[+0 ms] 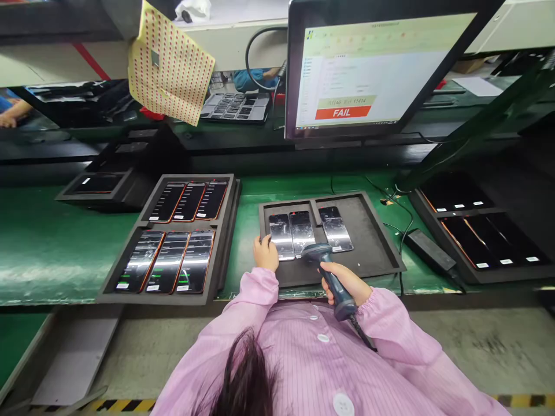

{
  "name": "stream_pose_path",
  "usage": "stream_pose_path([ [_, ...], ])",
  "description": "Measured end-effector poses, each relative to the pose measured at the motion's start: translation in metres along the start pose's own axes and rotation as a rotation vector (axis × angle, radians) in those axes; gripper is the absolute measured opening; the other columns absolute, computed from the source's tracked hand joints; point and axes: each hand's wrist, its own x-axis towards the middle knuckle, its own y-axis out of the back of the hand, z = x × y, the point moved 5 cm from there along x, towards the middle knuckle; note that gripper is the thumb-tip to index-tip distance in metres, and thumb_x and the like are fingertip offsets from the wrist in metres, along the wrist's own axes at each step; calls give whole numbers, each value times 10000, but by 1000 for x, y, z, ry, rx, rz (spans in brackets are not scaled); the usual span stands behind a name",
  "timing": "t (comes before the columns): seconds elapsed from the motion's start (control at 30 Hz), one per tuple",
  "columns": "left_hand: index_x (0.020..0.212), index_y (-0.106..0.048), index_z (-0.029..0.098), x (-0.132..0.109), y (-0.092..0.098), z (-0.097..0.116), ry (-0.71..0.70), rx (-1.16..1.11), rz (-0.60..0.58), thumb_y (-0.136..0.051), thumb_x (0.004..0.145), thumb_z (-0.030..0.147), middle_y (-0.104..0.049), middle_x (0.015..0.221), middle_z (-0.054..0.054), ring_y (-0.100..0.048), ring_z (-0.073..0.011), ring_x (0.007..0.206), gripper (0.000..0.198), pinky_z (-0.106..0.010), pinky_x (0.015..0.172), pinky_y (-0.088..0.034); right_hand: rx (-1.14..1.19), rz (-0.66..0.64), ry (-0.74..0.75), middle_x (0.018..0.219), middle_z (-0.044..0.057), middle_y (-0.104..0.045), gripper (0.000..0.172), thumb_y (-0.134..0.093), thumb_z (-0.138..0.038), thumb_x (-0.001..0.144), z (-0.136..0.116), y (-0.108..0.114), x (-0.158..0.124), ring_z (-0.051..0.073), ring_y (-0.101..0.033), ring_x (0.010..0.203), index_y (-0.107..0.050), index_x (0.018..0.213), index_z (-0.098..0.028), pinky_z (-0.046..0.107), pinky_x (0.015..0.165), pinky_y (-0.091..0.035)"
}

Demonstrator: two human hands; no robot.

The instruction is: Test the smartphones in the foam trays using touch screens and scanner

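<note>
My right hand (344,282) is wrapped round the grip of a dark corded barcode scanner (333,283). The scanner's head is over the lower rim of a black foam tray (373,254), close to the phones. Three smartphones lie in this tray: a left one (281,236), a middle one (302,231) and a right one (336,229), which is tilted and set apart. At the tray's left rim, my left hand (265,254) has its fingers curled over the edge, right beside the left phone; whether it also touches that phone is unclear.
Left of me a foam tray (106,289) holds several lit phones; another tray (472,276) with dark-screened phones sits at right. A monitor (347,69) reading FAIL hangs above. A black power adapter (431,252) and cables lie on the green bench (43,254). A dotted sticker sheet (169,63) hangs upper left.
</note>
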Motion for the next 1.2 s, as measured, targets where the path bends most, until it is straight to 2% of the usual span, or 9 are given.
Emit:
stream_pose_path([
  [0.2,1242,-454,157,3,0,-2,2,-66,22,-352,788,189,-476,1282,-102,-407,-172,1221,466,-297,1033,-309,-19,10,11,435,-53,-501,167,-435,-367,820,-4,-1,0,116,-447,314,-370,809,-213,242,315,-415],
  [0.33,1251,-411,96,3,0,-4,8,-105,49,-358,778,193,-471,1294,-139,-393,-196,1237,486,-322,1051,-287,-23,14,37,436,-53,-502,179,-423,-383,821,-4,-1,1,117,-446,307,-365,807,-214,237,307,-409],
  [0.5,1236,-407,110,6,0,-8,26,-139,73,-365,774,211,-491,1271,-146,-405,-230,1233,474,-372,1042,-300,-11,15,66,436,-55,-499,191,-424,-394,810,0,-1,5,121,-450,306,-369,830,-212,239,304,-409],
  [0.7,1222,-412,130,7,1,-8,49,-155,70,-363,779,217,-485,1284,-140,-402,-229,1237,454,-368,1033,-308,13,17,56,440,-56,-499,184,-406,-385,822,6,-2,4,125,-453,305,-378,879,-212,241,310,-411],
  [1.07,1201,-433,68,6,4,-9,68,-191,63,-359,774,207,-486,1274,-188,-423,-242,1213,455,-369,1021,-322,0,14,58,430,-36,-512,191,-388,-396,838,10,-4,8,121,-451,308,-355,846,-208,229,311,-411],
  [1.2,1192,-440,109,9,2,-10,60,-200,67,-364,774,205,-510,1253,-163,-427,-230,1210,435,-367,1029,-313,41,19,53,439,-37,-510,212,-385,-410,842,9,-2,7,113,-446,310,-385,850,-198,229,310,-414],
])
